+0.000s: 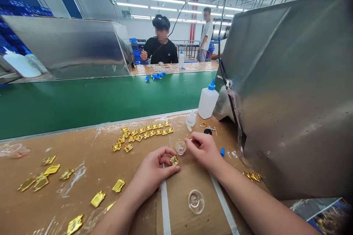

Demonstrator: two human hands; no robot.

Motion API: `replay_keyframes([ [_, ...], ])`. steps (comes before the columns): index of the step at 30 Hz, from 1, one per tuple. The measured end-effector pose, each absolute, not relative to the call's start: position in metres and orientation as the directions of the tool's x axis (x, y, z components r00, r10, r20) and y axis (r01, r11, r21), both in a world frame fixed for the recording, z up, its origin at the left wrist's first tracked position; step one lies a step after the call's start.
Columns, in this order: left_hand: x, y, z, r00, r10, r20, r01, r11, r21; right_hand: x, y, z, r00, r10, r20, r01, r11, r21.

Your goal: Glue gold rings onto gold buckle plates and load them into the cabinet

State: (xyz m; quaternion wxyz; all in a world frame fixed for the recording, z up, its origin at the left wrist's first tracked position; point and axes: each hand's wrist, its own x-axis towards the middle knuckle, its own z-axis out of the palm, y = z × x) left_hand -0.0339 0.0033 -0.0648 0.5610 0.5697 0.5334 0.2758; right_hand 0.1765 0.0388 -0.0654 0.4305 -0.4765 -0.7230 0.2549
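Observation:
My left hand [157,170] pinches a small gold metal piece [174,160] between thumb and fingers, just above the cardboard-covered bench. My right hand [202,148] is closed on a thin pale stick [186,142], mostly hidden by the fingers. The stick's lower end points into a small clear cup [181,149] between my hands. A second clear plastic cup [196,202] stands nearer to me. Beyond my left hand, several gold pieces [146,134] lie in rough rows. More gold pieces [41,181] lie scattered at the left.
A white bottle with a blue cap [208,102] and a small squeeze bottle [191,119] stand behind my right hand. A large metal panel [298,91] rises at the right. A green belt [110,97] crosses behind the bench; a co-worker [161,49] sits beyond it.

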Motion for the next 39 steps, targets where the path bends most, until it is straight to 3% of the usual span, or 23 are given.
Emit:
replay_keyframes([
  [5,-0.033,0.003,-0.064,0.285,0.916,-0.281,0.292,0.196,0.936,0.176,0.031,-0.059,-0.195,0.883,0.426,0.350,0.468,-0.811],
  [11,-0.033,0.003,-0.061,0.276,0.922,-0.272,0.295,0.188,0.937,0.171,0.027,-0.060,-0.345,0.837,0.424,0.373,0.537,-0.757],
  [39,-0.033,0.002,-0.059,0.288,0.927,-0.240,0.266,0.164,0.950,0.172,0.027,-0.063,-0.395,0.837,0.378,0.395,0.527,-0.752],
])
